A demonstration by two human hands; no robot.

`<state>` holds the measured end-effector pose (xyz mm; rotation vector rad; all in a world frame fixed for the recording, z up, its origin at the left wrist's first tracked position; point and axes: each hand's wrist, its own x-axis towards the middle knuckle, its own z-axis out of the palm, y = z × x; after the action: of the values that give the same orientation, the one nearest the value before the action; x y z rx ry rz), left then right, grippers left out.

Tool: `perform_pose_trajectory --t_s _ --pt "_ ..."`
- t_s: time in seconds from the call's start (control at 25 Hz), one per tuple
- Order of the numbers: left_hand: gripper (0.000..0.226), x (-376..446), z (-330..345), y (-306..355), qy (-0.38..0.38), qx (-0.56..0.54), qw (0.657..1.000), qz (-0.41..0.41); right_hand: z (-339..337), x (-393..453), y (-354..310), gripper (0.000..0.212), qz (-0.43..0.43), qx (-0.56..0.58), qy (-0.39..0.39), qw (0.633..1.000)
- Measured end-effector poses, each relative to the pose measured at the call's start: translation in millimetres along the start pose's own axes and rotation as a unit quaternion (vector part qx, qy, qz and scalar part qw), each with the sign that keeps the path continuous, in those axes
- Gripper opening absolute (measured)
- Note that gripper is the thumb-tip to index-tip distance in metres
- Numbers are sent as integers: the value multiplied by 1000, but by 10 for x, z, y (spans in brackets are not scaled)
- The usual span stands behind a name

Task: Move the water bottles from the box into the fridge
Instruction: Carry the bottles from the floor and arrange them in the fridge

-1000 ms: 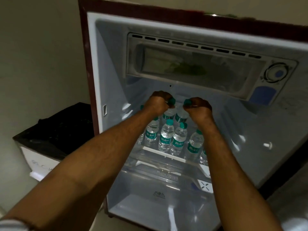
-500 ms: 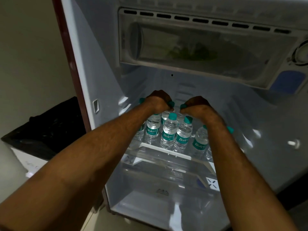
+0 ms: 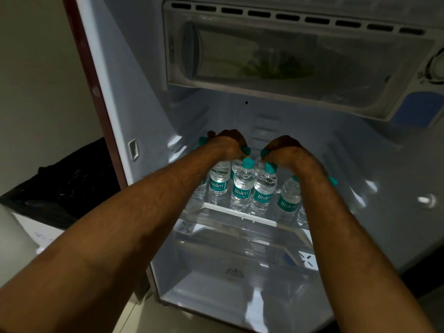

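Closest to the camera, two bare forearms come in from the bottom corners and stretch forward into the open fridge, angling toward each other as they go. Under them is the empty lower compartment with its clear cover, nothing sitting on it.

A bit further in, the glass shelf carries a cluster of small water bottles, all upright, teal caps and teal "Bisleri" labels, packed just beside one another near the shelf's front edge. A couple more stand partly hidden behind the right forearm.

At the back of that cluster are the hands. The left hand is knuckles-up, fingers curled down in a clenched grip over the top of a back-row bottle; a teal cap pokes out at its inner edge and another peeks out on the far left. The right hand mirrors it, palm down, fingers closed around a bottle neck with the cap showing at the thumb side. The hands are near each other but apart.

Above and behind, the freezer box runs across the top, with something greenish and blurry inside. Off to the left, outside the fridge, there's a white bin with a black bag.
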<state>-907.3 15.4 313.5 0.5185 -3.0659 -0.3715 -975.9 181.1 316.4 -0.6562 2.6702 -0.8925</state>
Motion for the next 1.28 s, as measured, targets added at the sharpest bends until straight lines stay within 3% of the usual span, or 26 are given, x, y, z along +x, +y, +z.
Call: perform_pose_trajectory --t_s 0.36,0.56,0.72,0.96,1.28 --pt "51 -121 7 35 39 11 999 4 -36 1 -26 50 -10 -49 57 997" --pt "42 -502 -41 21 205 -55 977 31 151 -348 -48 29 -117 53 232 964" --pt "39 -1112 102 26 259 -71 961 65 471 -866 -124 21 -162 100 275 942" --pt "37 -2382 797 -249 301 -124 945 37 1244 -1824 -50 20 -222 95 268 933" --pt "39 -4252 2107 -963 256 -115 954 -105 2677 -3046 400 22 -285 82 118 948"
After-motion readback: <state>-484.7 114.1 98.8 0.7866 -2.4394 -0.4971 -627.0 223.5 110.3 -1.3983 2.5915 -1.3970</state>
